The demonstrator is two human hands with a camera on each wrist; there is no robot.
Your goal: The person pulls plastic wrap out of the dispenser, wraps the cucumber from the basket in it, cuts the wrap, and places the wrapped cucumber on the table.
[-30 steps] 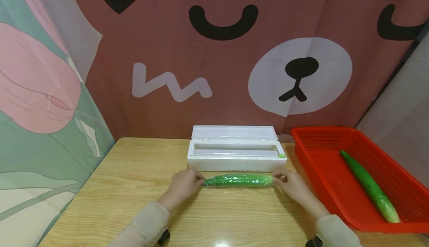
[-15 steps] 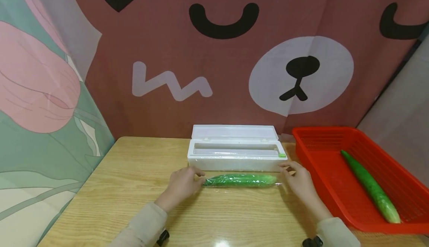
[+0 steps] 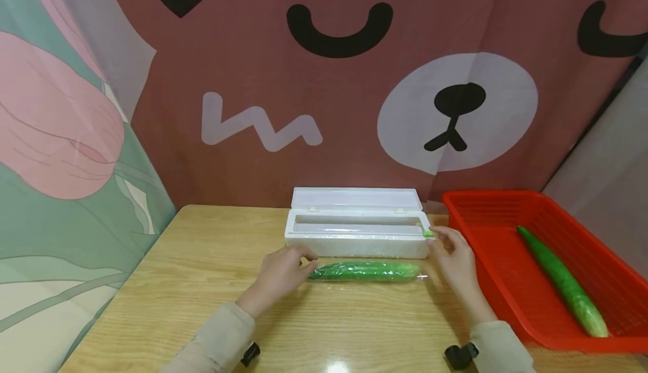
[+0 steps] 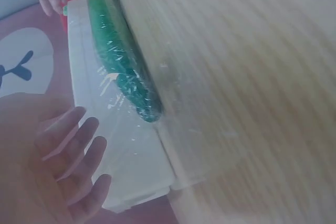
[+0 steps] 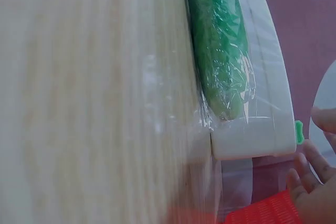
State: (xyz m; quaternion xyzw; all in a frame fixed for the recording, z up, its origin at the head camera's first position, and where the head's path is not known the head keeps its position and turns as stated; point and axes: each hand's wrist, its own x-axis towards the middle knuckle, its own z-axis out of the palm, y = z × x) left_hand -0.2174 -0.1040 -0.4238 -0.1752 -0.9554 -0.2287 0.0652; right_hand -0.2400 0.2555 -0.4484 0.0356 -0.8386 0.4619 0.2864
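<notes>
A green cucumber (image 3: 364, 270) lies on the wooden table under clear cling film (image 5: 152, 72), along the front of a white cling film box (image 3: 359, 247). My left hand (image 3: 286, 272) is over the cucumber's left end in the head view. The left wrist view shows its fingers (image 4: 94, 156) relaxed and apart from the cucumber, holding nothing. At the box's right end, my right hand (image 3: 458, 260) has thumb and fingers spread close to the green slide cutter (image 3: 428, 233). The right wrist view shows a gap between the fingers and that cutter (image 5: 299, 132).
The box's lid (image 3: 354, 198) stands raised at its back, with the film roll (image 3: 356, 228) visible inside. On the right, a red plastic basket (image 3: 483, 266) holds another cucumber (image 3: 562, 280). A printed curtain (image 3: 344, 108) hangs behind the table (image 3: 329, 322).
My right hand has let go at the cucumber's right end and moved up and right to the green cutter. My left hand's fingers have loosened and lifted slightly at the left end.
</notes>
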